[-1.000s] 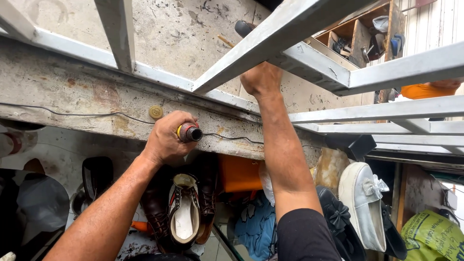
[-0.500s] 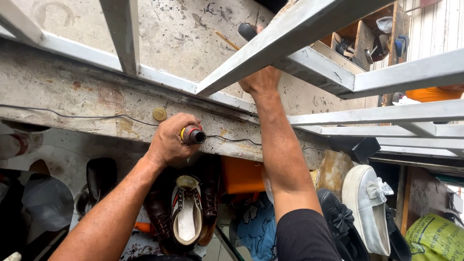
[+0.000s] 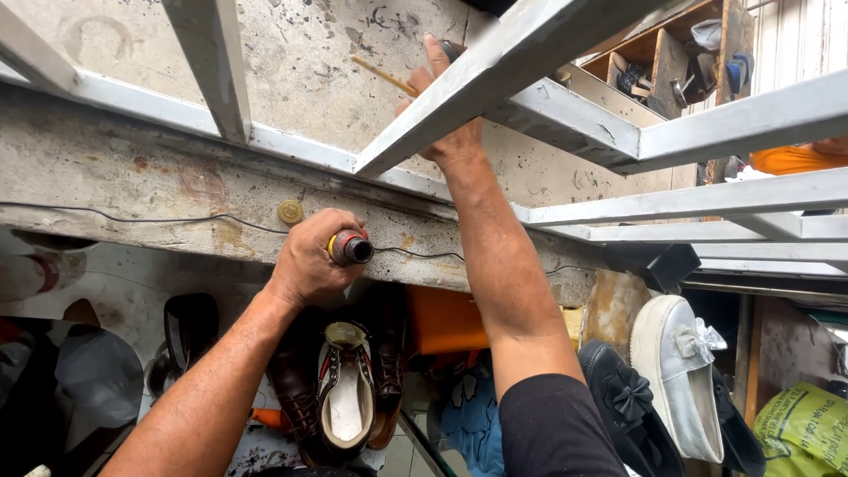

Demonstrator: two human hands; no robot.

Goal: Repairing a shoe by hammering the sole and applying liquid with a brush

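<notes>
One cylindrical tool (image 3: 350,248), yellow-red collar, poss. screwdriver handle.

Tool handle (image 3: 350,248): cylindrical, dark end cap, yellow and red rings, lying roughly level just below the concrete beam (image 3: 132,177). Pencil (image 3: 385,77): thin, yellow, slanted against concrete slab above the beam.

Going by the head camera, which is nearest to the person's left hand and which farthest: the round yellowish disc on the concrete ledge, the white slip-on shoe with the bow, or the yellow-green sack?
From the left hand:
1. Round disc, just above it on the ledge.
2. White shoe, down to the right.
3. Yellow-green sack, bottom right corner.
</notes>
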